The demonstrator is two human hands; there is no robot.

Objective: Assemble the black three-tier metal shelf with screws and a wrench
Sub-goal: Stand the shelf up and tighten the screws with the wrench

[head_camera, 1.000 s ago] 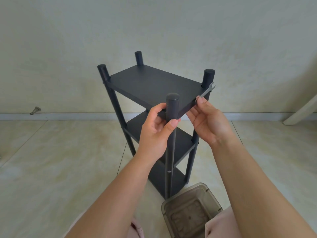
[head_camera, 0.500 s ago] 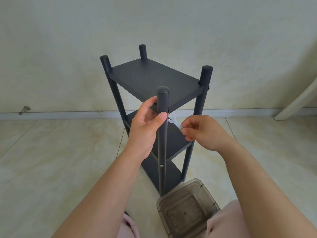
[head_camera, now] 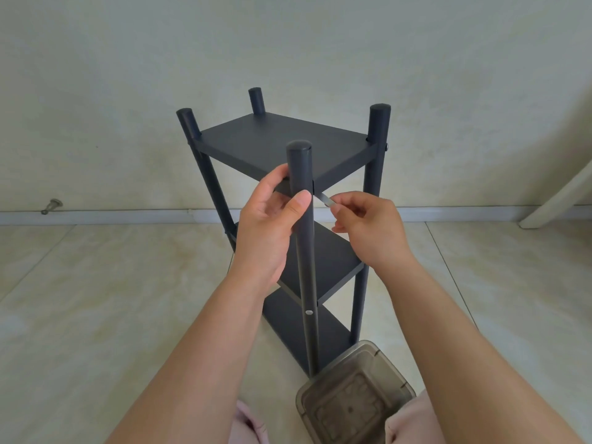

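The black three-tier shelf [head_camera: 282, 145] stands upright on the tiled floor in front of me, its four round posts rising above the top tier. My left hand [head_camera: 267, 225] grips the near post [head_camera: 299, 174] just under the top tier, thumb across its front. My right hand [head_camera: 368, 229] pinches a small flat silver wrench [head_camera: 326, 199], whose far end reaches the right side of that post at the top tier's corner; the wrench head is hidden behind the post. A silver screw head [head_camera: 309, 312] shows lower on the same post.
A smoky clear plastic box [head_camera: 355, 398] sits on the floor at the foot of the shelf, between my knees. A wall and skirting run behind the shelf, with a metal door stop [head_camera: 51, 206] at the left and a slanted white bar [head_camera: 557, 200] at the right.
My right hand brought the wrench from the far right post down and across to the near post's top joint. The left hand kept its grip on the near post.
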